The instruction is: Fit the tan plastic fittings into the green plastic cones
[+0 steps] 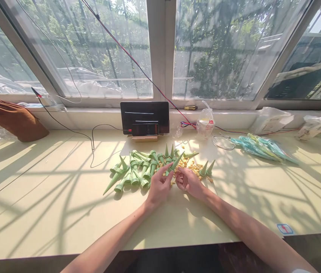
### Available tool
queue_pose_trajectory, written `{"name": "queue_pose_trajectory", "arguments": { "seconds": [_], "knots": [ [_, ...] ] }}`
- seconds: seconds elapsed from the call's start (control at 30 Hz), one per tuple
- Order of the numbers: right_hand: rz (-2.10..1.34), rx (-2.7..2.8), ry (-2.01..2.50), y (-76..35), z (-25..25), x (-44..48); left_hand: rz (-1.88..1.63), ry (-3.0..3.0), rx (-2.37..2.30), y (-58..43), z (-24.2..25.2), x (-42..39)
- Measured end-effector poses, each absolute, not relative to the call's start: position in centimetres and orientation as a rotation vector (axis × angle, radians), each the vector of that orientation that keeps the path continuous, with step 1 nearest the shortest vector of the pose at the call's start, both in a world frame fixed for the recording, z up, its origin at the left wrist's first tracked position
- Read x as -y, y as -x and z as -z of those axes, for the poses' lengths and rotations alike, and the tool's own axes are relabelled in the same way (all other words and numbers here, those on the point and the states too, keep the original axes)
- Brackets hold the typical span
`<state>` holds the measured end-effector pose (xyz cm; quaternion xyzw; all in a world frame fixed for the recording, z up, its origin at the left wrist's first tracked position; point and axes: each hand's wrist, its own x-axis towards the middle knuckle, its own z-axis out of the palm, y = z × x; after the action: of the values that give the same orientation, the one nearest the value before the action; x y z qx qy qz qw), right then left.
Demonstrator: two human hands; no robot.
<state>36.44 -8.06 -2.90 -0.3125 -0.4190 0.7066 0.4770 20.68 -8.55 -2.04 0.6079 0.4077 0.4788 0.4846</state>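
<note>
My left hand (161, 184) grips a green plastic cone (176, 161), its pointed end tilted up and to the right. Close beside it, my right hand (188, 181) has its fingers pinched together; whatever they hold is too small to make out. Many more green cones with ribbed caps (134, 178) lie in a pile left of my hands. Small yellow plastic pieces (196, 167) are scattered behind and around my right hand. Two green cones (207, 168) stand upright to the right of these pieces.
A black tablet (144, 113) leans at the back with a phone (144, 129) before it. Nearby sits a plastic cup in a bag (205, 123). Packed bluish-green items (262, 147) lie right, a brown pouch (15, 119) left. Cables (92, 140) cross the table (63, 212) below the windows.
</note>
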Motion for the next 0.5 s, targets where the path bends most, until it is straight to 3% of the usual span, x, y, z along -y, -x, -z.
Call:
{"name": "queue_pose_trajectory", "arguments": {
  "seconds": [0.5],
  "knots": [
    [-2.034, 0.844, 0.527, -37.09, 2.81, 8.01, -1.126, -1.483, -0.941, -20.53, 2.01, 8.42]
  ]
}}
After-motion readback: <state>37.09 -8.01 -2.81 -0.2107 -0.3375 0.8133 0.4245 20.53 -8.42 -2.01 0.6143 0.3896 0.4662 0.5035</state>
